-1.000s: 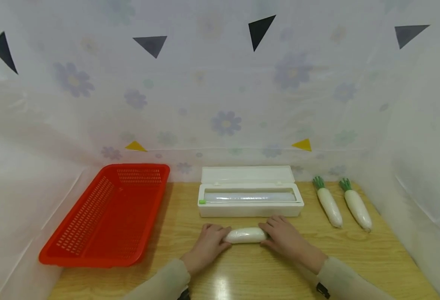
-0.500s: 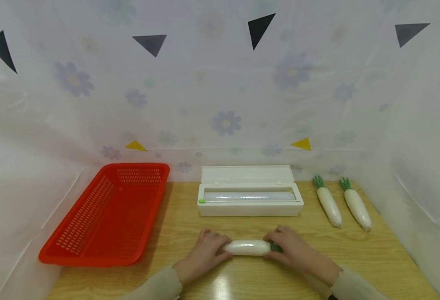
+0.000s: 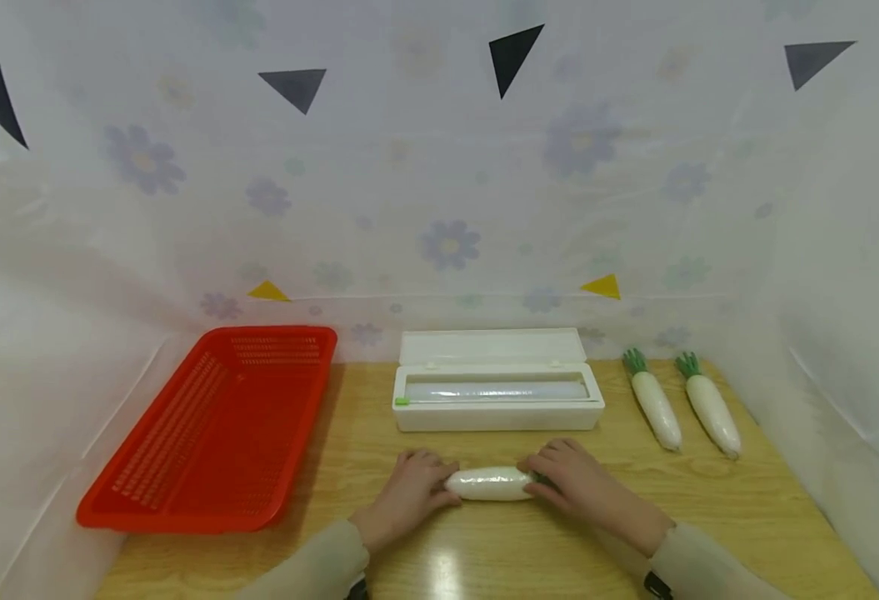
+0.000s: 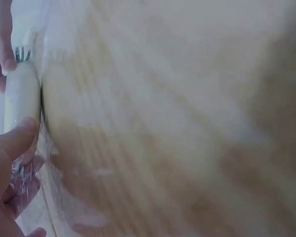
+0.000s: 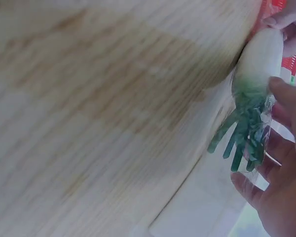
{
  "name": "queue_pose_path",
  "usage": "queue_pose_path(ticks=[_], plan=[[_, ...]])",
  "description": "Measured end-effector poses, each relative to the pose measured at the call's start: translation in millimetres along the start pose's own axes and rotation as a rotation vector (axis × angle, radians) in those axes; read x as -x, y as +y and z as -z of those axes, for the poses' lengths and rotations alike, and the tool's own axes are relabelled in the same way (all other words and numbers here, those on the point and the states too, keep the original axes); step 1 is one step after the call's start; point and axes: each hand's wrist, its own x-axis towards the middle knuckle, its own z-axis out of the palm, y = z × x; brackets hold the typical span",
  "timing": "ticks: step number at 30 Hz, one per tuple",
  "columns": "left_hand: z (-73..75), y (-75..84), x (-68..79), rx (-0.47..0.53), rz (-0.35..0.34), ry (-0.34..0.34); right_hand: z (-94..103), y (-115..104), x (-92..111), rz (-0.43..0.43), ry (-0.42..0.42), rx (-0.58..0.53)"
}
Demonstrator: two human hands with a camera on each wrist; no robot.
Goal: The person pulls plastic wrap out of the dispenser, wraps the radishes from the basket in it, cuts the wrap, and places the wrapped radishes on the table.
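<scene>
A white radish (image 3: 490, 483) lies crosswise over the wooden table, in front of a white cling film box (image 3: 499, 418). My left hand (image 3: 407, 496) grips its left, tapered end, thumb on the near side; loose clear film (image 4: 25, 180) bunches beyond that end in the left wrist view. At the other end, my right hand (image 3: 585, 492) holds the radish by its leafy top, thumb near the shoulder. Its green leaves (image 5: 244, 126) show under clear film in the right wrist view; in the head view my right fingers mostly cover them.
Behind the radish, the box's lid (image 3: 490, 347) stands up, with a film roll (image 3: 495, 390) and green slider (image 3: 402, 402) inside. A red plastic basket (image 3: 282, 500) stands on the left. Two more radishes, a nearer one (image 3: 656, 410) and an outer one (image 3: 712, 415), lie at right.
Both hands have brought the radish toward me, then slightly back away from me. Its leaves, partly visible in the head view half a second ago, are now mostly covered by the right hand.
</scene>
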Motion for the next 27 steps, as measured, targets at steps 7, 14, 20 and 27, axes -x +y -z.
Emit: queue_pose_path(ticks=[7,14,20,27], plan=[[-0.2,-7.4,-3.1,0.111,0.037,0.014,-3.3,-2,-4,-0.023,-0.059,0.092],[-0.7,-15.7,-5.7,0.101,-0.009,0.032,-5.6,0,-5,-0.028,-0.061,0.083],[-2.7,-20.6,-6.1,0.036,-0.028,0.013,-7.9,2,-4,-0.027,-0.091,0.082],[4.9,-19.4,-6.2,0.016,-0.108,0.011,-7.6,5,-5,0.024,-0.07,0.083]])
